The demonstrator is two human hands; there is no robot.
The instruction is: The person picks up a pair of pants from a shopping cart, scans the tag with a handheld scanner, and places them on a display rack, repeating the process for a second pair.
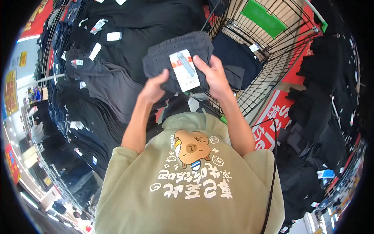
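Both hands hold a folded dark grey garment with a gathered waistband (159, 54) in front of my chest. My left hand (154, 86) grips its lower left edge, thumb on top. My right hand (213, 76) grips the right edge, its thumb beside the white and orange tag (184, 72) on the front. The fingers under the cloth are hidden. Behind the garment lies a heap of black clothes (132, 19), and a loose dark grey garment (113, 85) hangs over its left part.
A black wire shopping cart (269, 62) with a green panel (263, 17) stands at the upper right, dark folded clothes (237, 58) inside. A red sale sign (270, 121) and more dark clothes (323, 97) are at the right. A black cord (272, 175) hangs by my right side.
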